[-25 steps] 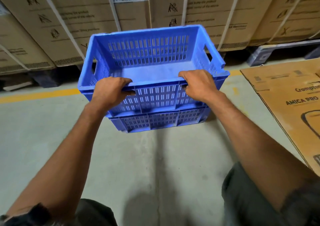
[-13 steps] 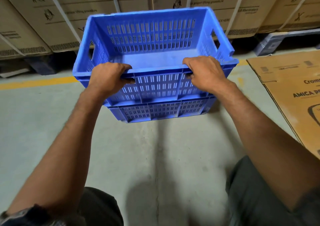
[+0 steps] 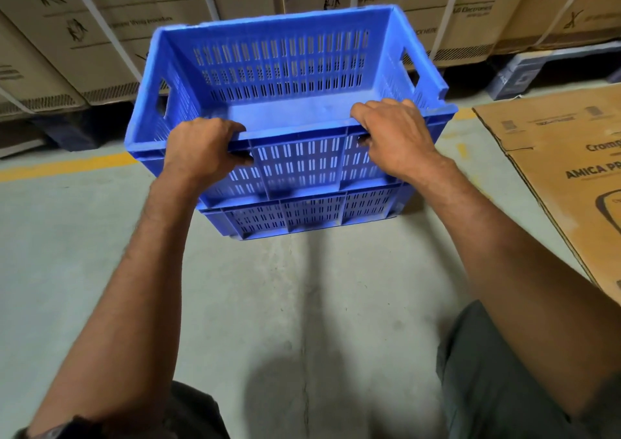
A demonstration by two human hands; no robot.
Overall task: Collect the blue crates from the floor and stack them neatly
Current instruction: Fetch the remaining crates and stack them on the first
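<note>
An empty blue slotted crate (image 3: 285, 69) sits nested on top of a second blue crate (image 3: 309, 215) that stands on the concrete floor ahead of me. My left hand (image 3: 201, 149) grips the near rim of the top crate on its left side. My right hand (image 3: 389, 132) grips the same rim on its right side, fingers curled over the edge. Only the lower band of the bottom crate shows below the top one.
A wall of strapped cardboard cartons (image 3: 100, 18) on dark pallets (image 3: 524, 75) stands just behind the crates. A flattened cardboard sheet (image 3: 564, 176) lies on the floor at the right. A yellow floor line (image 3: 67, 166) runs along the left.
The top crate has settled lower onto the bottom crate, so less of the bottom one shows. Both hands stay on the near rim. My view has drawn closer.
</note>
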